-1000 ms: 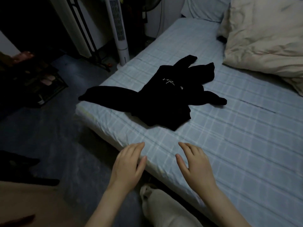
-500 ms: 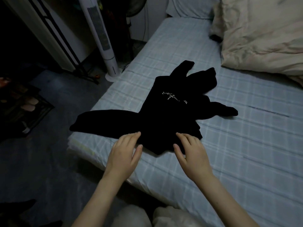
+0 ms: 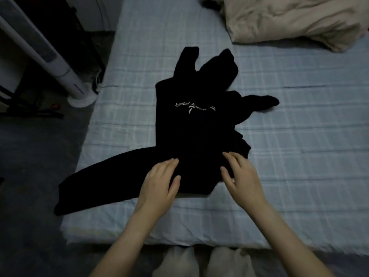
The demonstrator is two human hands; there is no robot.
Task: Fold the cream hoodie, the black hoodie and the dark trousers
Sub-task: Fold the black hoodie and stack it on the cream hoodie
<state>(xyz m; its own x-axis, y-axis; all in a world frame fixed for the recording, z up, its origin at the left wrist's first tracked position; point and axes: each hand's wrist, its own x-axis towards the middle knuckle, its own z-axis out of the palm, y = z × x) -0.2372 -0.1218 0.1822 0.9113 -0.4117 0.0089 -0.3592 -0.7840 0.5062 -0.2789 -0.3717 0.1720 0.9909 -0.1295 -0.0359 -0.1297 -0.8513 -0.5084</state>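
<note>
A black hoodie (image 3: 197, 128) with white chest lettering lies spread on the bed, one sleeve stretching left past the mattress edge, other dark folds bunched toward the far right. My left hand (image 3: 159, 184) rests flat on its near hem with fingers apart. My right hand (image 3: 241, 180) hovers at the hem's right corner, fingers spread, fingertips touching the cloth. Neither hand grips anything. Whether dark trousers lie among the black folds cannot be told. No cream hoodie is recognisable.
The bed (image 3: 299, 148) carries a pale blue checked sheet. A cream duvet (image 3: 295, 19) is heaped at the far right. A white tower fan (image 3: 60, 68) stands on the dark floor to the left. My knees (image 3: 201, 262) show at the bottom edge.
The view has closed in on the bed. Both hands have moved forward from the mattress edge onto the hoodie's near hem.
</note>
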